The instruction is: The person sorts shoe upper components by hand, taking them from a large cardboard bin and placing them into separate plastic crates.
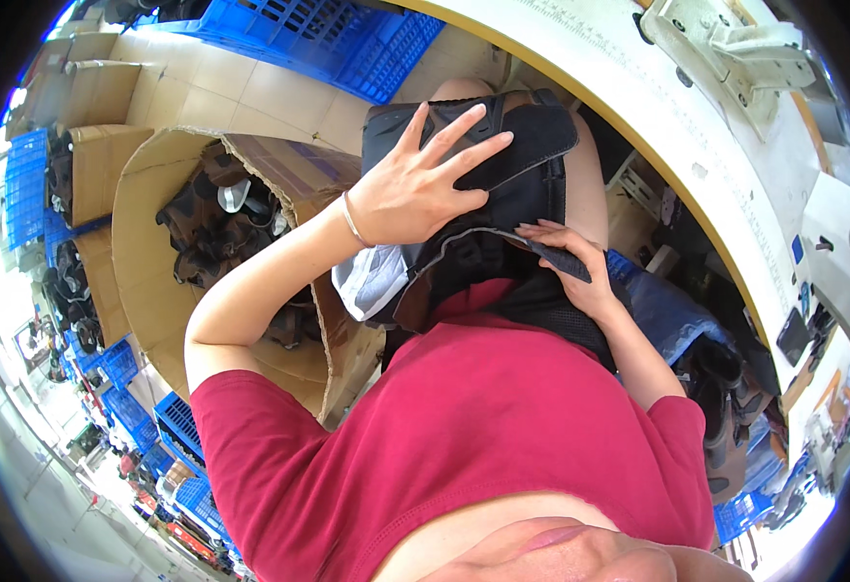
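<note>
Your left hand [408, 192] lies at 12 o'clock, its fingers spread wide and flat over the black, leather-like, stitched piece [534, 150], which rests across your lap from 12 to 1 o'clock. Your right hand [595, 279] is at about 3 o'clock, its fingers extended along the dark grey, curved, fabric-like edge strip [566, 260]; you cannot tell from this view whether they pinch it, because the thumb is not clearly visible. The likeliest trouble is slipping: your left fingers appear to press rather than grip, so a hard pull at the strip could drag the piece off your knees toward the tiled floor [260, 73] at 11 o'clock. Uneven pressure might also crease the stitched panel under your palm, or leave the curved strip folded over on itself. Watch the loose, whitish-grey, crumpled fabric [372, 281] at 9 o'clock, just below your left wrist (it hangs close to the torn rim of the big brown cardboard box [141, 257]), since a swing to that side could snag it. From 12 round to 4 o'clock, the curved yellow edge of the white bench [702, 150] stands near your knees, so lifting the piece quickly toward 2 o'clock could catch a corner there and pull it out of line.
</note>
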Available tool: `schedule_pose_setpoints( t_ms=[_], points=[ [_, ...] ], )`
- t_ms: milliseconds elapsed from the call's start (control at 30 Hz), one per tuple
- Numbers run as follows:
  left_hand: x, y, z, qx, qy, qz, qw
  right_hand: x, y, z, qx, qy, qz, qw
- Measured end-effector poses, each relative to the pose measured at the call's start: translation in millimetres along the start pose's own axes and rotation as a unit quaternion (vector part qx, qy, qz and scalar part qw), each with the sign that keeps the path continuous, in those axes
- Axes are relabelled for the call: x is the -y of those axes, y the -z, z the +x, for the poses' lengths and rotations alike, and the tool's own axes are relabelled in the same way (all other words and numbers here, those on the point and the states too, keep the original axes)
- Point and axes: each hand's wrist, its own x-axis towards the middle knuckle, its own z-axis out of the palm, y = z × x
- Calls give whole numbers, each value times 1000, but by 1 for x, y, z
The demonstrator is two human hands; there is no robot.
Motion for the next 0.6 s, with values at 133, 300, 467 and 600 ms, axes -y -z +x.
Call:
schedule_pose_setpoints(
  t_ms=[133, 300, 467, 600],
  points=[
    [-1, -6, 0, 13, -3, -6, 1000, -1, 0, 2, -1, -52, 42, 998],
    [-7, -27, 3, -73, -5, 62, 995, 2, -3, 8, 9, -74, 34, 997],
    [0, -53, -4, -42, 199, -57, 977, -1, 0, 7, 0, -62, 8, 998],
    [18, -46, -22, -18, 183, -37, 982, 7, -4, 13, -9, -68, 4, 998]
  ],
)
